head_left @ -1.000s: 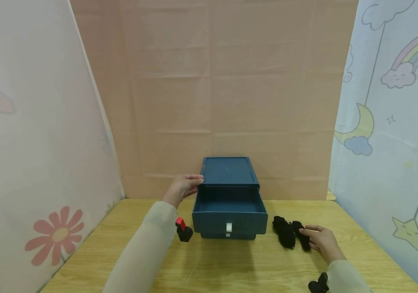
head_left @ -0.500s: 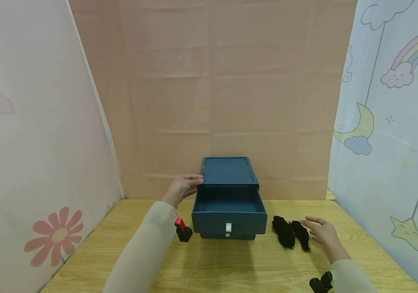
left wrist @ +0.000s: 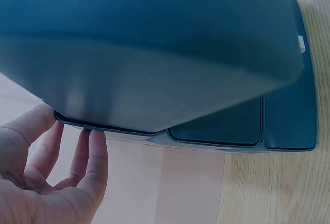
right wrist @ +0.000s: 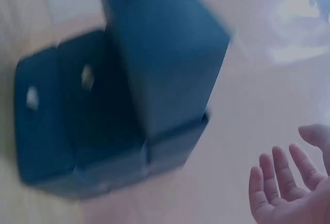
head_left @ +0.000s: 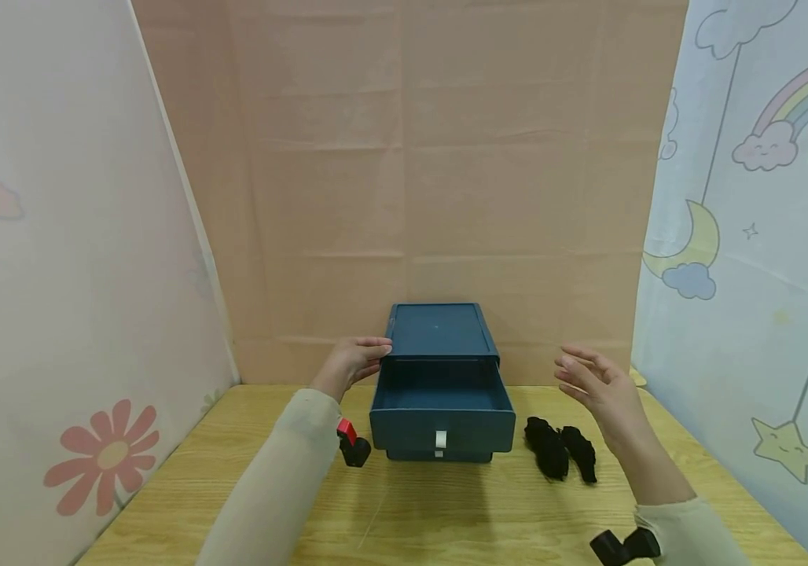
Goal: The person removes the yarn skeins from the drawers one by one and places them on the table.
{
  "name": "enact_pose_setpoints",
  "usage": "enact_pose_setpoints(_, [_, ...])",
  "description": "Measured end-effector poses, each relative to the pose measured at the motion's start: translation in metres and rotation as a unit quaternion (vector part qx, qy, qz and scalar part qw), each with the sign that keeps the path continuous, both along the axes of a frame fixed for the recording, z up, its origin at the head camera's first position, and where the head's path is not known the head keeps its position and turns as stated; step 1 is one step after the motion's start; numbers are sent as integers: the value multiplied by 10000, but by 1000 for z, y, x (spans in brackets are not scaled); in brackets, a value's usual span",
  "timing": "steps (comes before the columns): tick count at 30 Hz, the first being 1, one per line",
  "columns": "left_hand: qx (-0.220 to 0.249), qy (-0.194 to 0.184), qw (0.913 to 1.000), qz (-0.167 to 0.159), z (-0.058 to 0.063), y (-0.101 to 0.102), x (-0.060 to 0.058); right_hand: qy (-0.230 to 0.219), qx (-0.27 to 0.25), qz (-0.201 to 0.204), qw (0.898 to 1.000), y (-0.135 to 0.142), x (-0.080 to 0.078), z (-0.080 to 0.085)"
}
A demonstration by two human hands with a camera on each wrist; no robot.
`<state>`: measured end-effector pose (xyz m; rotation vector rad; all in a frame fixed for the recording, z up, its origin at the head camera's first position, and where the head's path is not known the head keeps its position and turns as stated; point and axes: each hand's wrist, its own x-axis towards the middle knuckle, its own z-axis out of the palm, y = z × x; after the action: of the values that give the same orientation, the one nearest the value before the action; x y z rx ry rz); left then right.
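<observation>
A dark blue drawer cabinet (head_left: 441,330) stands on the table with its top drawer (head_left: 441,431) pulled far out; the visible inside holds nothing. My left hand (head_left: 353,363) grips the cabinet's upper left front edge, its thumb and fingertips right at the rim; the left wrist view shows the same hand (left wrist: 56,177) below the drawer's side. My right hand (head_left: 602,393) is raised to the right of the cabinet, fingers loosely spread and holding nothing. In front of it lie two dark, soft bundles, a larger one (head_left: 547,448) and a slimmer one (head_left: 580,454), side by side.
The pale wooden table (head_left: 234,472) runs up to a tan paper-like backdrop (head_left: 319,196). Printed white panels stand at left and right. Two lower closed drawers (right wrist: 44,121) with white pulls show in the right wrist view, which is blurred.
My right hand has left the slimmer dark bundle, rising up and away toward the back with its fingers opening. The left hand, the cabinet and both bundles have stayed in place.
</observation>
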<state>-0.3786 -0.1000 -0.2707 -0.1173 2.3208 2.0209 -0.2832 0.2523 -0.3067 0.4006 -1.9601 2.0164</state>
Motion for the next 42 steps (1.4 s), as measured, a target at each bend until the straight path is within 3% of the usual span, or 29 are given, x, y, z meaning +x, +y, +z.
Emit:
enact_pose_setpoints(4, [-6, 12, 10000, -3, -1, 0, -2, 542, -97, 237, 9982, -28, 21, 18])
enact_pose_setpoints(8, [-26, -6, 10000, 2, -1, 0, -3, 788, 178, 283, 9963, -53, 38, 23])
enact_pose_setpoints(14, [-99, -16, 9999, -1, 0, 0, -2, 918, 658, 382, 9929, -84, 55, 12])
enact_pose_setpoints(18, [-119, -2, 9999, -3, -1, 0, -1, 906, 972, 780, 9881, -100, 60, -3])
enact_pose_setpoints(21, [-83, -2, 10000, -12, -2, 0, -1, 745, 1146, 1061, 9849, -109, 61, -14])
enact_pose_setpoints(27, [-78, 1, 10000, -58, -2, 0, 1, 49, 1381, 1210, 9830, -119, 54, -35])
enact_pose_setpoints(31, [-67, 5, 10000, -71, -2, 1, 1, -96, 1467, 1415, 9790, -122, 47, -44])
enact_pose_setpoints(42, [-30, 33, 10000, -52, -2, 1, 2, -379, 1302, 1523, 9790, -128, 36, -48])
